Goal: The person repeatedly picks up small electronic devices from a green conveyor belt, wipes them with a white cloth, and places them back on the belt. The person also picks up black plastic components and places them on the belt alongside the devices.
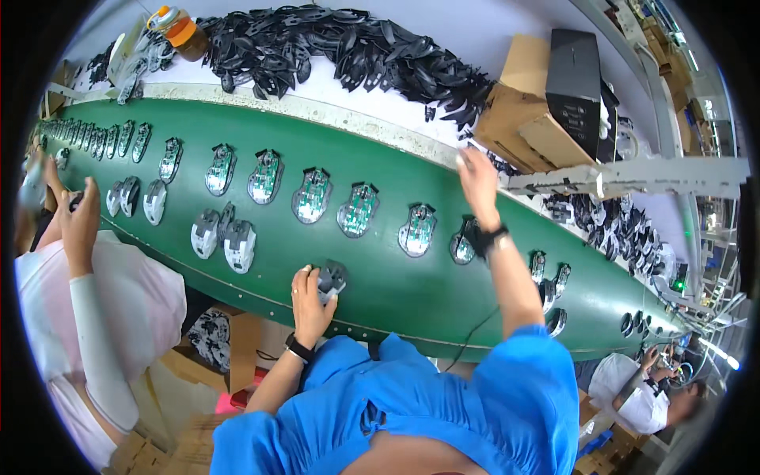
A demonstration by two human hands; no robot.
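Note:
My left hand [310, 305] is closed around a grey and black computer mouse body [333, 279], low over the near side of the green conveyor belt [380, 277]. My right hand [479, 178] reaches over the belt's far edge beside a cardboard box. Its fingers look partly bent and apart, and I see nothing between them. Below its wrist, a mouse base with a bare circuit board [462, 247] is partly covered by a black wrist band. Another open mouse base [417, 230] lies to the left of it.
Black plastic parts [317, 47] are heaped on the far white shelf, near an orange-capped bottle [180, 33]. An open cardboard box [522, 111] and a metal bar [633, 178] stand at the right. White-grey mouse shells [239, 245] lie left. A co-worker's arm [87, 309] reaches in.

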